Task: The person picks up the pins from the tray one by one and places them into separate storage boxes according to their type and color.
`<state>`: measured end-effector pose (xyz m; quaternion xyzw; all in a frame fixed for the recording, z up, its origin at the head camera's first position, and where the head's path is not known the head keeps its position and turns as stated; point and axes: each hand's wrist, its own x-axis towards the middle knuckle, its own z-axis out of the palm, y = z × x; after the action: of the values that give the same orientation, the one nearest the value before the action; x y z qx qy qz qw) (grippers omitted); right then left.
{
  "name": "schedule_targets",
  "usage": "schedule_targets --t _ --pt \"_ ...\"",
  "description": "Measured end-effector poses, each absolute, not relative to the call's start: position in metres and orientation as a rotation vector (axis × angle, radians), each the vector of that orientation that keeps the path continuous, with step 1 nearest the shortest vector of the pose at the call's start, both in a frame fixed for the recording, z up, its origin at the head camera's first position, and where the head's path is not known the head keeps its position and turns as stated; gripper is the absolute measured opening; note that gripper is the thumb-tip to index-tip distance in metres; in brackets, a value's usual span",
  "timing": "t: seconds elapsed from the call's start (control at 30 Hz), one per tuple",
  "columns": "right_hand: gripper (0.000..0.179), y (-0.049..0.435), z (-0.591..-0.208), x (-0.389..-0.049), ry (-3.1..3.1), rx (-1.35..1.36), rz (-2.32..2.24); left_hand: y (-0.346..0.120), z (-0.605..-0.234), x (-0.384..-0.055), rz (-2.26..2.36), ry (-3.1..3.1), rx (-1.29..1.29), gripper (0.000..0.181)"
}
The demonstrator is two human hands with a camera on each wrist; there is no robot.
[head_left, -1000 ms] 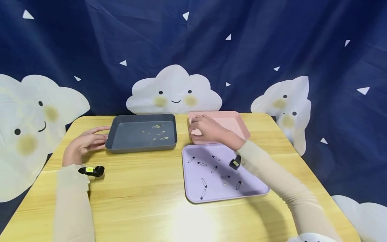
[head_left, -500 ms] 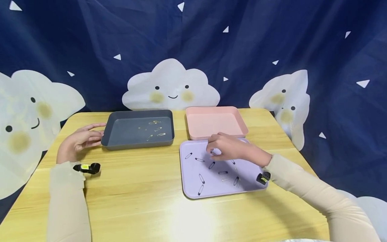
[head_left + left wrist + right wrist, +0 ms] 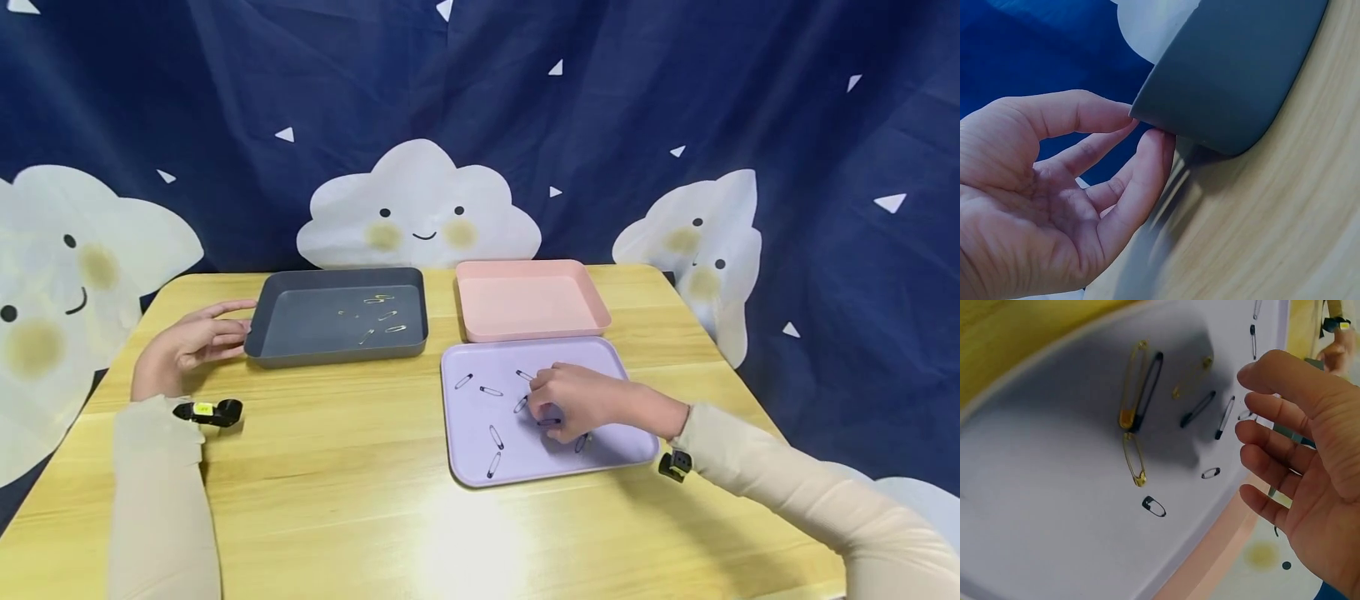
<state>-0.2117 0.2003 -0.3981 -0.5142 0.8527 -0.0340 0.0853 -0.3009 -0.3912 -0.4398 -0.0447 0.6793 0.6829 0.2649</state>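
Note:
My right hand [image 3: 573, 400] hovers over the lavender tray [image 3: 465, 425], fingers loosely bent. In the right wrist view nothing shows between thumb and fingers. Several black safety pins [image 3: 496, 437] lie scattered on that tray. Gold safety pins [image 3: 1126, 417] lie among them in the right wrist view, one beside a black safety pin [image 3: 1149, 390]. My left hand [image 3: 197, 343] rests at the left end of the dark grey tray [image 3: 307, 325]. Its fingertips touch the tray's outer wall [image 3: 1222, 75] near the corner. Several gold safety pins [image 3: 395, 328] lie inside the grey tray.
A pink tray [image 3: 532, 296] stands behind the lavender one, right of the grey tray. All three trays are on a wooden table [image 3: 330, 467]. A dark blue curtain [image 3: 480, 75] with smiling clouds hangs behind the far edge.
My right hand has moved from over the pink tray back toward me, and lower over the lavender tray. The left hand stays at the grey tray. The head view has shifted slightly.

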Motion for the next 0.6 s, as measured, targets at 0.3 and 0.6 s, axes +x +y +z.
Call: schedule_targets --t 0.3,0.6 --pt "0.023 0.203 -0.407 -0.202 2.542 -1.553 0.028 -0.389 -0.436 -0.3 1.855 1.847 -0.117 0.047" --pt "0.023 0.205 -0.416 -0.199 2.559 -1.554 0.064 -0.391 -0.438 -0.297 1.884 1.795 -0.146 0.048"
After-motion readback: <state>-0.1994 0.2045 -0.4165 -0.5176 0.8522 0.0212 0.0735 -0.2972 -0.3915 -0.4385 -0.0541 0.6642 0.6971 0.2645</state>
